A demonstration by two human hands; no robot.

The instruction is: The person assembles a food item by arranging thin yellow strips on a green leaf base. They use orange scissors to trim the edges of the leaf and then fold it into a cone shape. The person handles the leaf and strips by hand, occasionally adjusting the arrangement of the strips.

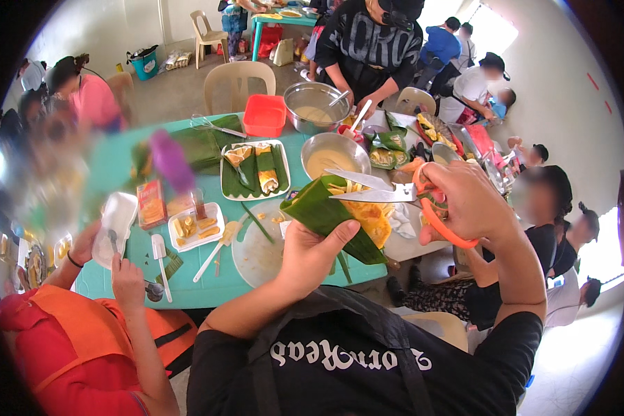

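My left hand [310,255] is closed on a folded green banana leaf [315,206], with the thumb pressed across it. Inside the leaf lies a yellow flat food [373,220] with pale strips at its upper edge. My right hand [475,197] grips scissors [378,196] by their orange handles. Their metal blades stand apart and point left, over the top of the leaf and the yellow food. Whether a blade touches the leaf, I cannot tell. Just beneath both hands is a round pale board [256,253] with crumbs on it.
Behind the leaf stand a metal bowl of pale batter [322,142], a larger metal bowl [299,97] and a red basin [264,125]. A white tray [227,195] holds leaf-wrapped food. At left, a person in an orange apron [83,326] works close by; another person in black [367,48] stands opposite.
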